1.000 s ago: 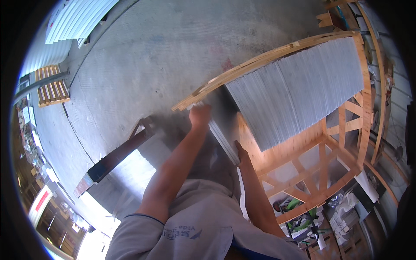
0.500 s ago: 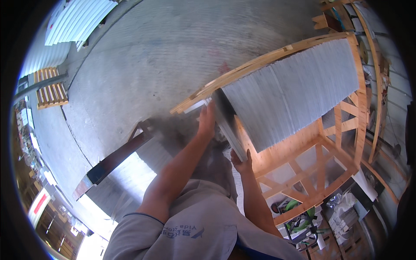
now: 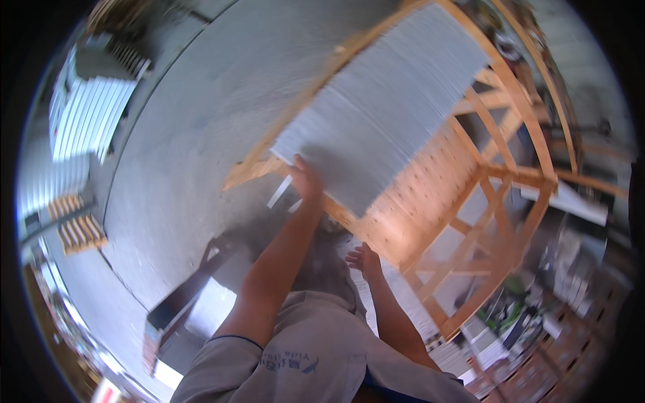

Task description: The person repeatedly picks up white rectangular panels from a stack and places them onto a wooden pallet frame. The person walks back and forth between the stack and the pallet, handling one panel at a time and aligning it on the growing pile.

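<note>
A tight row of thin grey panels [image 3: 383,111] stands on edge inside a wooden crate [image 3: 430,188]. My left hand [image 3: 307,180] lies against the near end of the row, at its upper left corner, with the fingers stretched out flat. Lower down, my right hand [image 3: 364,260] is apart from the panels, just off the crate's near corner. Its fingers are spread and nothing is between them. A white strip [image 3: 279,192] sticks out beside my left hand, by the crate's top rail. Motion blurs the finer detail.
Grey concrete floor [image 3: 195,127] spreads to the left. A dark-edged stand with a bright metal surface [image 3: 213,302] is at lower left. Farther off are a wooden pallet [image 3: 82,225] and white corrugated sheets [image 3: 101,114]. Clutter and brown flooring lie beyond the crate at lower right.
The panel that both hands held apart from the row now appears against its near end. My right hand has let go and opened. The view has turned, shifting the crate in the picture.
</note>
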A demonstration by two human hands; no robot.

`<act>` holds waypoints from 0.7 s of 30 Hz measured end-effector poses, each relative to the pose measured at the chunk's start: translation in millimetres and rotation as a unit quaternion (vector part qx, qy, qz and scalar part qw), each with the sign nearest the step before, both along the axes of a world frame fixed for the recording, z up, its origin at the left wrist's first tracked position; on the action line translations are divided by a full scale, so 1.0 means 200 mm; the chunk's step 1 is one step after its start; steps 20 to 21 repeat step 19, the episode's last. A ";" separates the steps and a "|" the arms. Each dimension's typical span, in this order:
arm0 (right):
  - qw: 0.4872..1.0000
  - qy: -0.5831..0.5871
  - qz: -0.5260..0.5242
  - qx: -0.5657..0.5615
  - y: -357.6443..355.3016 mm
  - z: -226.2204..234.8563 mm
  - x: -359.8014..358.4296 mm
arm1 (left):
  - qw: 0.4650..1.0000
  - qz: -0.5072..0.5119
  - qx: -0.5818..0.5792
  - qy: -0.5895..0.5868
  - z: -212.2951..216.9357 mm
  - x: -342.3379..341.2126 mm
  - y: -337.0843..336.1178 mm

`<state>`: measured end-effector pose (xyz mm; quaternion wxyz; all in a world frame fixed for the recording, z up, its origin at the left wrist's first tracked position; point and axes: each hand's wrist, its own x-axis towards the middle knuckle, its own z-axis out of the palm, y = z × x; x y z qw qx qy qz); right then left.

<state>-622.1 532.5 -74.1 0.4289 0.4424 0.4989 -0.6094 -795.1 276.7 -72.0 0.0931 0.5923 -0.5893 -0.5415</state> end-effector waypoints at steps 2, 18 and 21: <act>0.999 0.032 -0.028 -0.010 0.12 0.02 0.11 | 0.992 -0.011 -0.105 -0.068 -0.09 -0.01 0.06; 0.916 -0.075 -0.377 0.117 0.66 0.02 1.33 | 0.885 -0.037 -0.397 -0.238 -0.68 -0.10 -0.26; 0.905 -0.094 -0.391 0.140 0.63 0.02 1.37 | 0.883 -0.039 -0.414 -0.218 -0.67 -0.13 -0.24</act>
